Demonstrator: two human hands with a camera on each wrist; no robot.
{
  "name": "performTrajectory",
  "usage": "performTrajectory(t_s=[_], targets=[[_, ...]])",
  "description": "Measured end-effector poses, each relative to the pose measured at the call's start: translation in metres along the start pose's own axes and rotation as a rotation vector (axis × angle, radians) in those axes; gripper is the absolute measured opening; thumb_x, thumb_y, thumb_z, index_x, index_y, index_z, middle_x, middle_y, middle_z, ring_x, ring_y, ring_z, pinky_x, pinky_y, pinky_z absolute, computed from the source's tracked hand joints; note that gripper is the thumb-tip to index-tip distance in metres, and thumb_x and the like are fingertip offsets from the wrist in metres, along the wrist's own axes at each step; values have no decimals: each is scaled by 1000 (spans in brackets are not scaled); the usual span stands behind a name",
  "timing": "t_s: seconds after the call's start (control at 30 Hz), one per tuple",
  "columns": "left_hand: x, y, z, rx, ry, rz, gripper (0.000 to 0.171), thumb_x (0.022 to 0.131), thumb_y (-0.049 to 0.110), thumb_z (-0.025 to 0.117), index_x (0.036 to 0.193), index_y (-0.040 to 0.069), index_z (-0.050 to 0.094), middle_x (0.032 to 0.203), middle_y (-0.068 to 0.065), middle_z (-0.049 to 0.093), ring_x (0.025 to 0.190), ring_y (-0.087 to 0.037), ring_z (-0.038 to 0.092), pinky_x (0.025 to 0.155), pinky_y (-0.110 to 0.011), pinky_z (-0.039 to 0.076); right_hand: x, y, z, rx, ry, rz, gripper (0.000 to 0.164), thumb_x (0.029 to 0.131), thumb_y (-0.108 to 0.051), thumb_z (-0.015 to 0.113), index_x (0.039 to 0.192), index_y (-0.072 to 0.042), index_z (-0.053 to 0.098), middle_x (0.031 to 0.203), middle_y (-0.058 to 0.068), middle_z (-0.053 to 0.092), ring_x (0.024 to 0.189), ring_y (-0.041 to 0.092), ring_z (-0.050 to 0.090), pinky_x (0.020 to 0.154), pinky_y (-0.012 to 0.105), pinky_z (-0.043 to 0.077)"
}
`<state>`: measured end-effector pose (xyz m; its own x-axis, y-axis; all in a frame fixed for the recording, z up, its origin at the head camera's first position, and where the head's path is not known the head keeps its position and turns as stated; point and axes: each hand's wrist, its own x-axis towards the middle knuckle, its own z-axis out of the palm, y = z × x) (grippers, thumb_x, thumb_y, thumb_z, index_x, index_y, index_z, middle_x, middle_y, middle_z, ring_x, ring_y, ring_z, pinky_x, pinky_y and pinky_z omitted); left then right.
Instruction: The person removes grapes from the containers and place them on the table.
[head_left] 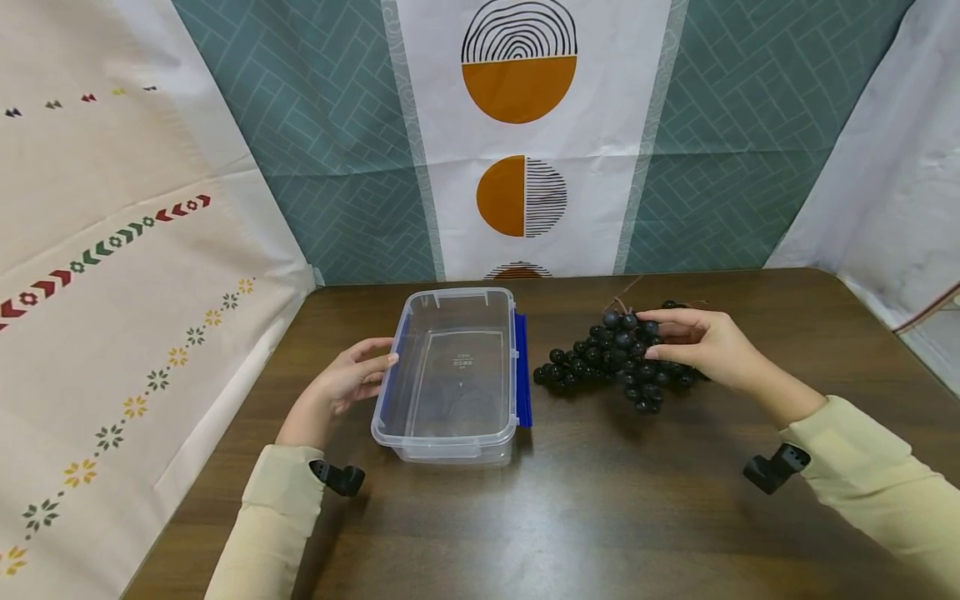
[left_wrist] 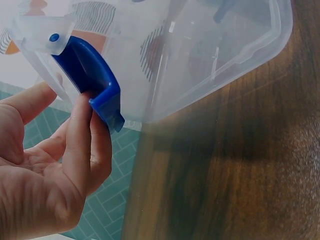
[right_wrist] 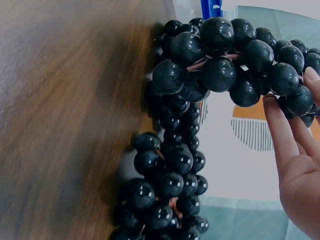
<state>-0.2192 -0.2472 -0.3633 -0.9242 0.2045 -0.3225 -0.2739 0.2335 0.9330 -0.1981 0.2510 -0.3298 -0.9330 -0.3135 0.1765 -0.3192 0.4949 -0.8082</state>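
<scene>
A clear plastic food container (head_left: 457,438) stands without a lid on top, left of centre on the table. My left hand (head_left: 347,379) holds its left side near the rim. In the left wrist view, the fingers touch a blue clip (left_wrist: 102,75) hanging at the container's wall. To the right, my right hand (head_left: 708,343) pinches the upper part of a cluster of black grapes (head_left: 626,342) between thumb and fingers. The right wrist view shows the pinched grapes (right_wrist: 218,74) raised from the table, with more grapes (right_wrist: 167,185) lying along it.
Blue clips (head_left: 522,367) stick out along the container's right side, between it and the grapes. The brown wooden table (head_left: 570,517) ends at a patterned cloth backdrop (head_left: 352,150). White cloths hang at the left and right.
</scene>
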Motion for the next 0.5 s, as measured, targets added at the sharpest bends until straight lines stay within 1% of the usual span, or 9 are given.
performTrajectory(t_s=[0.17,0.33,0.5], targets=[[0,1,1,1,6,-5,61,95,26,59,146,9,30,108,-2,58,93,-11,63,77,-26,54,-4,8,-6,13,8,-29,46,85,-13,72,129,-12,59,120,-26,49,99,-14,54,74,14,50],[0,1,1,-6,10,-7,59,96,25,58,146,9,31,107,-1,58,93,-11,63,77,-26,54,-9,15,-13,10,14,-44,46,85,-10,71,129,-13,60,123,-29,46,100,-15,53,73,13,50],[0,1,1,-11,13,-7,59,95,25,58,145,9,31,107,-2,60,94,-11,64,76,-25,54,-13,20,-19,5,15,-46,47,84,-8,71,130,-13,59,121,-31,48,100,-16,53,73,13,50]])
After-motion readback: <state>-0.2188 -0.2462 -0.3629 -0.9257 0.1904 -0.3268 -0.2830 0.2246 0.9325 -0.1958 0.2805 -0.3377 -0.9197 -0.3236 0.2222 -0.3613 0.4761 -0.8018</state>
